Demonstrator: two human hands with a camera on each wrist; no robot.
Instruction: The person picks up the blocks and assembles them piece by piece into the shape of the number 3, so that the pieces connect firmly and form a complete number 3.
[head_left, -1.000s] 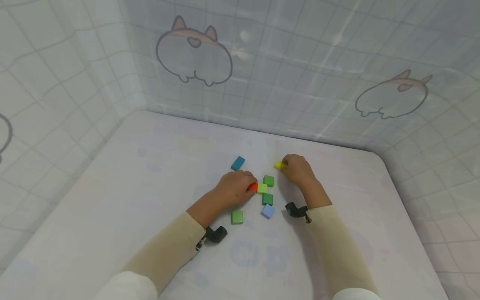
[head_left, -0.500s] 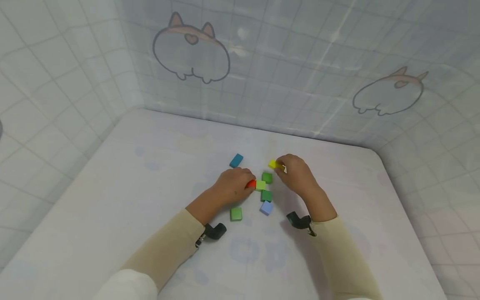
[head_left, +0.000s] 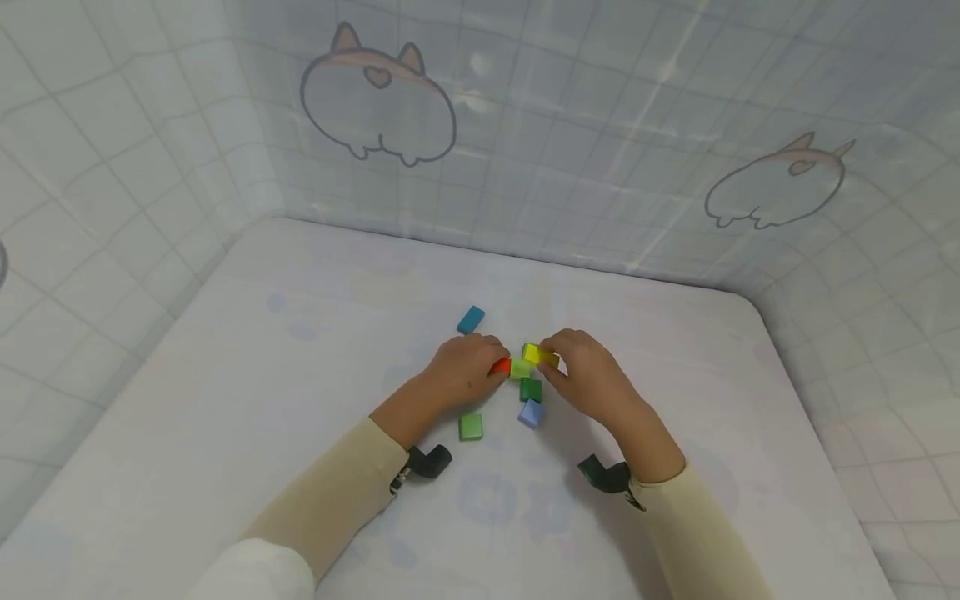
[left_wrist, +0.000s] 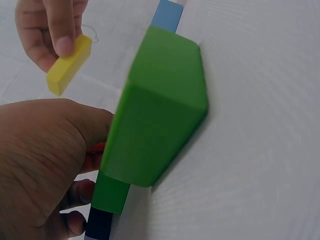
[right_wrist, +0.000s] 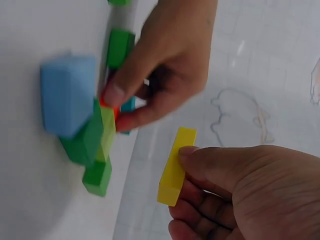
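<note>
My left hand (head_left: pixel 467 371) pinches a small red block (head_left: pixel 501 367) at the left side of a light-green block (head_left: pixel 521 369). Between the thumb and fingers of my right hand (head_left: pixel 592 373) is a yellow oblong block (right_wrist: pixel 176 165), raised above the table in the right wrist view. From the head it overlaps the spot of a green block (right_wrist: pixel 97 177) behind the light-green one. A dark-green block (head_left: pixel 531 390) adjoins the light-green one on the near side, with a pale-blue block (head_left: pixel 531 413) at its near edge. In the left wrist view my left hand (left_wrist: pixel 50 160) mostly hides the red block.
A teal oblong block (head_left: pixel 471 320) lies behind my left hand. Another green block (head_left: pixel 471 427) lies in front of that hand, toward me. The blocks are on a pale table (head_left: pixel 337 333), bounded by a tile-patterned sheet (head_left: pixel 540 150) at the back and sides.
My right hand has brought the yellow block left and toward me, from behind the group to over the far green block. My left hand stays at the red block.
</note>
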